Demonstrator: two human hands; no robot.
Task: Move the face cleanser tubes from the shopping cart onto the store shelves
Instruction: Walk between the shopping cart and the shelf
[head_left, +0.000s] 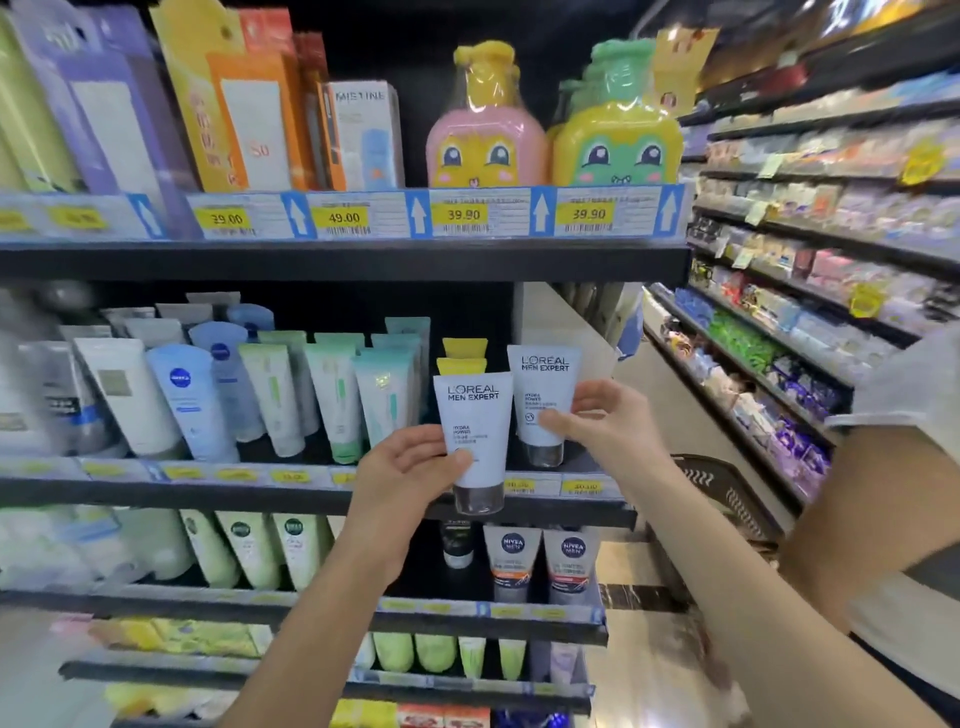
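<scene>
Left hand is gripping a L'Oreal tube cap-down, just in front of the middle shelf lip. Right hand is pinching a second tube standing there. Should be seating the held one beside it, label out. Neighbouring rows are crowding the slot; cart is sitting near, right, in the aisle.

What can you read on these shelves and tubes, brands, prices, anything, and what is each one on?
"L'OREAL MEN EXPERT HYDRA POWER": front tube in the left hand; rear tube in the right hand.
"NIVEA MEN": two grey tubes one shelf down.
"NIVEA": blue tube.
"MISTINE": white box.
"39.00", "49.00", "39.90", "39.90": top shelf price tags.
Lower price tags and fine print: too blurred.
</scene>
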